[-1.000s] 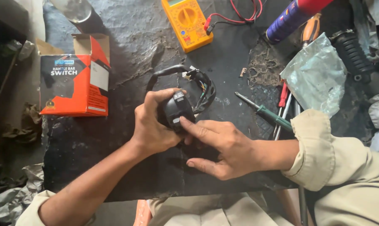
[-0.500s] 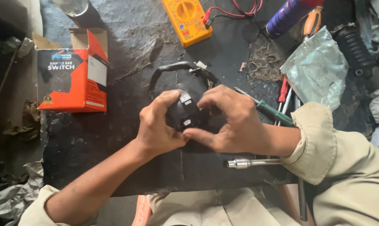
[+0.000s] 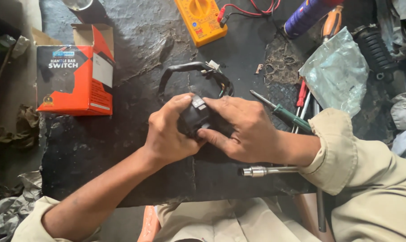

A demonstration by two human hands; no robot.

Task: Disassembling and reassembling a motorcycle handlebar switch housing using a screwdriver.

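A black switch unit with small white buttons rests between both hands above the dark worktop. My left hand wraps around its left side, thumb near the top. On the unit's right side my right hand grips with its fingers, one fingertip under the front edge. A black wire harness with a white connector loops away from the unit toward the back. Most of the unit's body is hidden by my fingers.
An orange and black cardboard box lies open at the left. A yellow multimeter with red leads sits at the back. A green-handled screwdriver, a metal socket tool, a plastic bag and a blue spray can lie to the right.
My right hand went from pointing at the unit with one finger to gripping its right side. The unit stays between both hands.
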